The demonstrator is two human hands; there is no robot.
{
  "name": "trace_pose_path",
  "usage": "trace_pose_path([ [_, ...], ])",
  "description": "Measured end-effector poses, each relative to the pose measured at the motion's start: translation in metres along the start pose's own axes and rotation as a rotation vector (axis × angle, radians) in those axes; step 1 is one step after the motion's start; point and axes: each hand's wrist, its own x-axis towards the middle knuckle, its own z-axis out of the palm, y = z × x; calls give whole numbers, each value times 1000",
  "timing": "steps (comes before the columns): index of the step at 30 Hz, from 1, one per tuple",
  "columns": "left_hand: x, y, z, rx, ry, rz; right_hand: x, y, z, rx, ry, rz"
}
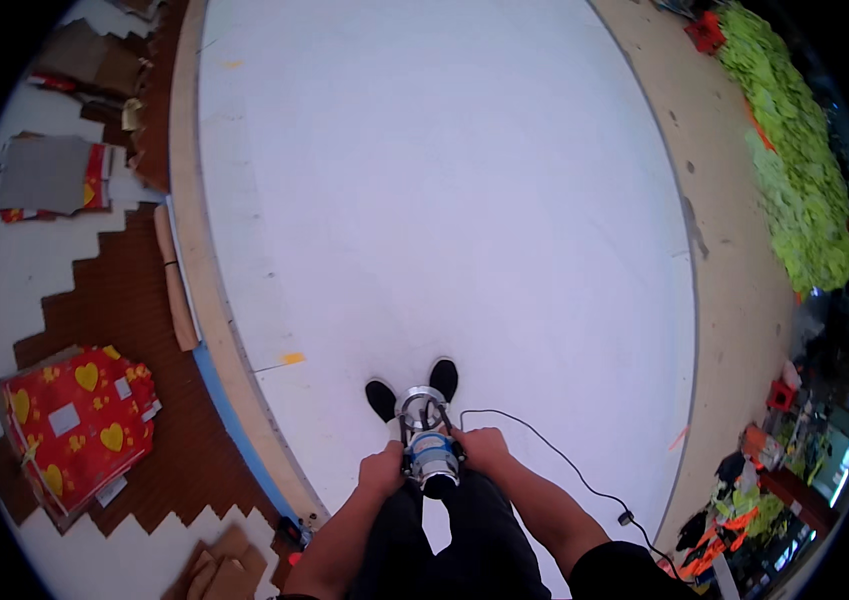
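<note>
A corded power tool [432, 447] with a silver body, a blue band and a shiny metal ring at its far end is between my two hands, in front of my legs. My left hand [381, 468] is closed around its left side, by a dark handle. On the other side, my right hand [484, 451] grips it with the fingers wrapped round. Past the tool, my black shoes [412, 390] stand on a wide white surface [444, 200]. The tool's exact kind and its underside cannot be made out.
A black cable [584, 480] with an inline box curves to the lower right. On the left lie a red bundle with yellow hearts [84, 425] and grey sheets [47, 175]. Pale wooden borders [206, 240] edge the white surface. A yellow-green pile [794, 170] fills the far right.
</note>
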Motion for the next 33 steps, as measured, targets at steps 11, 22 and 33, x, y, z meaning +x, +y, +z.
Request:
trace_pose_path([
  [11, 5, -28, 1, -33, 27, 26, 6, -28, -10, -30, -5, 44],
  [22, 24, -92, 3, -71, 27, 102, 53, -67, 6, -117, -61, 112],
  [33, 71, -132, 39, -90, 89, 151, 103, -57, 36, -210, -23, 168],
])
